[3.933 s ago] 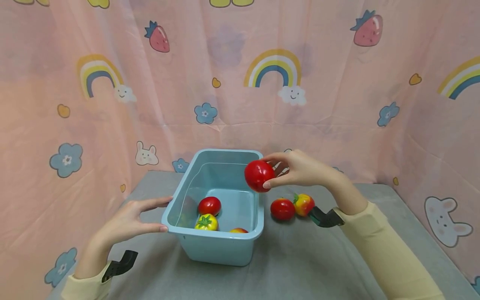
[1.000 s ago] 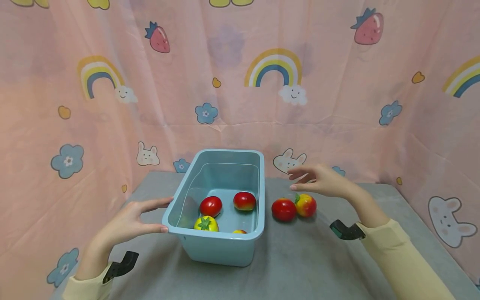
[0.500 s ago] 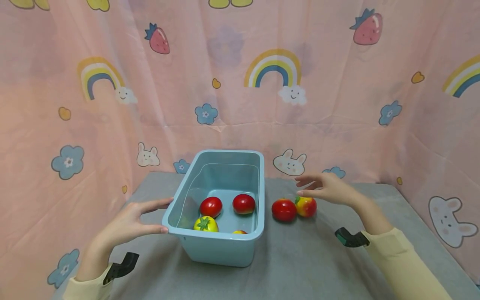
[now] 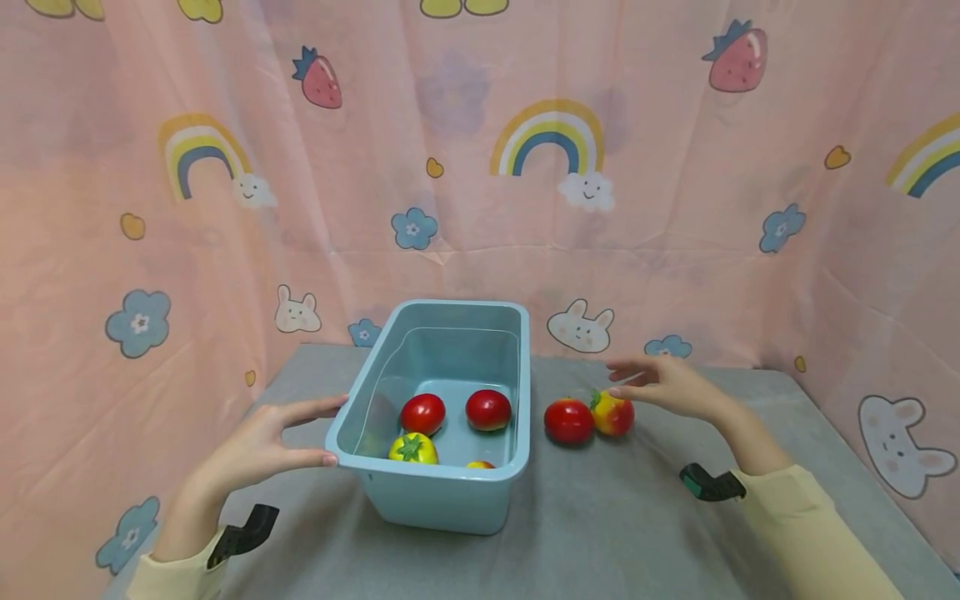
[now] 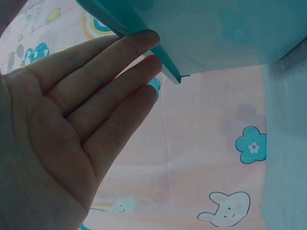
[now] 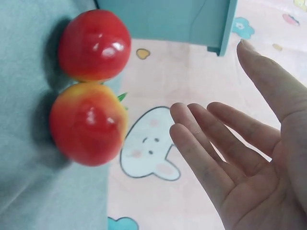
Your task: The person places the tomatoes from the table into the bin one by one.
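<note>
Tomatoes lay just under and beside the right hand (image 4: 663, 385): a red-and-yellow tomato (image 4: 612, 414) with a small green leaf at its top, directly below the fingertips, and a plain red tomato (image 4: 568, 420) touching it on the side away from the palm. Both were round, glossy and toy-like, each with bright highlights. The right wrist view showed them pressed side by side on the grey cloth (image 4: 600, 517), the red one (image 6: 94, 44) nearer the bin and the two-toned one (image 6: 88, 122) nearer the hand. The right hand hovered over them with fingers (image 6: 201, 143) straight and spread, palm facing the fruit, holding nothing and not touching either.

Beyond the red tomato, further from the right hand, stood a light blue bin (image 4: 442, 492). Inside it lay two more red tomatoes (image 4: 423, 413) (image 4: 488, 409), a yellow one (image 4: 412, 449) with a green star-shaped stalk, and part of another fruit at the near wall, mostly hidden.

The left hand (image 4: 258, 446) rested against the bin's near left corner, fingers extended and thumb along the rim. The left wrist view showed the straight fingers (image 5: 115, 81) touching the underside of the rim without curling round it.

Behind everything hung a pink curtain (image 4: 480, 167) printed with rainbows, strawberries, flowers and rabbits.
</note>
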`<state>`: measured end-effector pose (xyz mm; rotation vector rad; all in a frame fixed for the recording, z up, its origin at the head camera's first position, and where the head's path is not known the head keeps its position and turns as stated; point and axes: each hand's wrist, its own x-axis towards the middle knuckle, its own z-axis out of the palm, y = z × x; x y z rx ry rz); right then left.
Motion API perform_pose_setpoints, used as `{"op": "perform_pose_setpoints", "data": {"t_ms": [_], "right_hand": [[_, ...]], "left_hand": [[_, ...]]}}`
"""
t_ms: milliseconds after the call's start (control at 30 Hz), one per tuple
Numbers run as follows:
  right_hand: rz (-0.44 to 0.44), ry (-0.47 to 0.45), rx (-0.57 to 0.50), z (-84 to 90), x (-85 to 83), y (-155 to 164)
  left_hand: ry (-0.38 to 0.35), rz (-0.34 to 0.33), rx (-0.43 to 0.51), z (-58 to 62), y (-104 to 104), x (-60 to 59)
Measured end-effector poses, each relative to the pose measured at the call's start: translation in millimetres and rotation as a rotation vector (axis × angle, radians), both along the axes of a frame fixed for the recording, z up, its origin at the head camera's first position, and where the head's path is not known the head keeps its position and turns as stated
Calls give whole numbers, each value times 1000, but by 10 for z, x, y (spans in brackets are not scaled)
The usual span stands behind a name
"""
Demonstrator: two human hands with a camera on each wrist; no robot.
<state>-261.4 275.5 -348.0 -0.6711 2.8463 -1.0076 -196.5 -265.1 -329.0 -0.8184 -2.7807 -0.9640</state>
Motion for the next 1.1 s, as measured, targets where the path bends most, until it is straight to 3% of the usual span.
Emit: {"op": "perform_pose_setpoints", "data": {"t_ms": [1100], "right_hand": [[-130,-46,-45,-481,-152,166]], "left_hand": [[22,1,-24,1,1,3]]}}
